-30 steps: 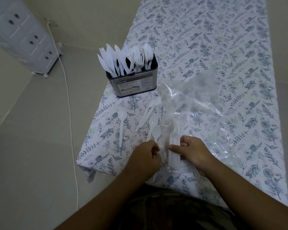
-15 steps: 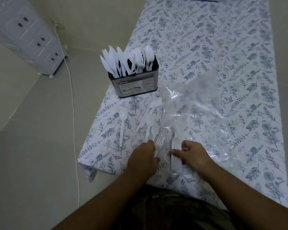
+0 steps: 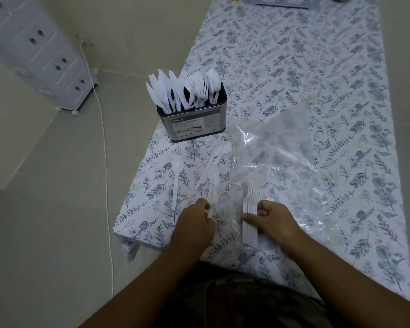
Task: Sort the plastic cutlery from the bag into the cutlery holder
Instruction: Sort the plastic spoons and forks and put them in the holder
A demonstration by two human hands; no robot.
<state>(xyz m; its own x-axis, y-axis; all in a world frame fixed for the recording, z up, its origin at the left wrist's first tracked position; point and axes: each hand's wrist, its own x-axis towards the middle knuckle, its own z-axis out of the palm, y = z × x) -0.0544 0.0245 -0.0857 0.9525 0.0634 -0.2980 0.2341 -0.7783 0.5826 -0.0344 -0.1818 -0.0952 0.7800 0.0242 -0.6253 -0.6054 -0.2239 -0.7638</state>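
- Right hand (image 3: 271, 218) is pinching a neat stack of white forks (image 3: 251, 209) by the handles, about seven or eight of them, tines fanned away from the person, lying on the clear plastic bag (image 3: 282, 147).
- Left hand (image 3: 195, 220) is curled around the handle end of a white piece of cutlery (image 3: 211, 197); which kind it is I cannot tell.
- One lone spoon (image 3: 177, 176) lies on the cloth to the left, and a small cluster of two or three loose spoons (image 3: 213, 162) sits just beside the bag's left edge.
- The cutlery holder (image 3: 192, 121), a dark metal box with a label, stands upright near the table's left edge: knives left, forks middle, spoons right, too packed to count.
- Surface: a table under a white floral tablecloth (image 3: 317, 67), the bag spread flat and crinkled across it.
- Room: pale tiled floor (image 3: 45, 209), one white drawer cabinet (image 3: 33, 48) at the wall, one white cable (image 3: 103, 143) trailing down.
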